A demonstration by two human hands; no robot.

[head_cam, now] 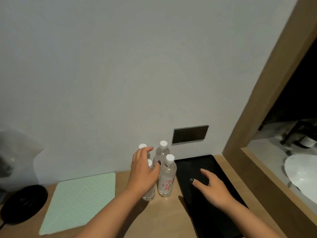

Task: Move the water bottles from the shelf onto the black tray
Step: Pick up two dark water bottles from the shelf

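Curling loosely, the fingers [148,150] of the left hand [143,170] are spread among four clear water bottles [166,176] with white caps, reaching over the front-left bottle; whether they actually grip a bottle cannot be told, since the hand hides the contact. The right hand [212,188] hovers palm down over the black tray [228,219], its fingers spread wide and holding nothing. All four bottles stand upright in a tight cluster on the wooden worktop [164,219], just beside the tray's left edge and not on it. One front bottle shows red characters on its label. Left of the bottles lies a pale green dotted mat [80,201], and further left a round black disc [24,203]. A dark socket panel [190,134] sits on the wall behind the tray.
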